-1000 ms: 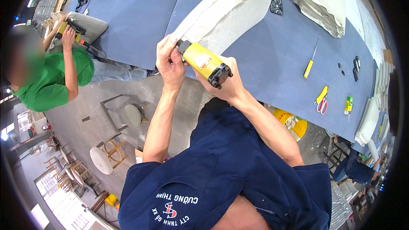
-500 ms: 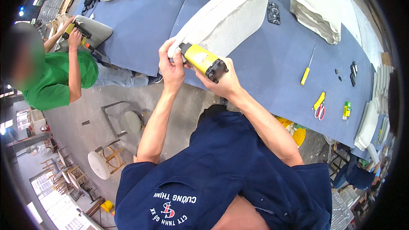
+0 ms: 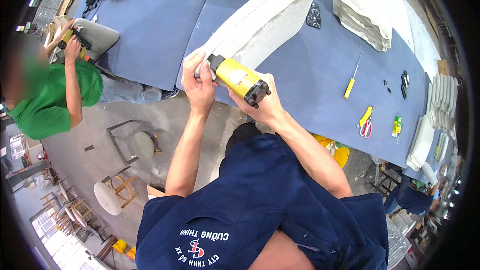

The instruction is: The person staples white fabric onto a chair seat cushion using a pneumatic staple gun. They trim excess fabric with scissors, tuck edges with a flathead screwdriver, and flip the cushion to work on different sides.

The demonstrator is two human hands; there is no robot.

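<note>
My right hand [image 3: 265, 107] grips a yellow and black staple gun [image 3: 240, 80], its nose pressed against the near end of a long white upholstered panel [image 3: 265, 20]. That panel lies diagonally on the blue-covered worktable [image 3: 310, 80]. My left hand [image 3: 197, 85] pinches the white fabric at the panel's near end, right beside the gun's nose. Both forearms reach up from my dark blue shirt at the bottom.
A yellow-handled screwdriver [image 3: 351, 82], scissors [image 3: 365, 122] and small dark parts [image 3: 404, 79] lie on the table's right. Folded white cushions [image 3: 365, 10] are stacked at the back. A person in green [image 3: 50, 95] works with a stapler at left. A stool [image 3: 110, 195] stands on the floor.
The view has shifted slightly and my hands with the staple gun sit a little higher against the panel's end. The person in green keeps working at the left.
</note>
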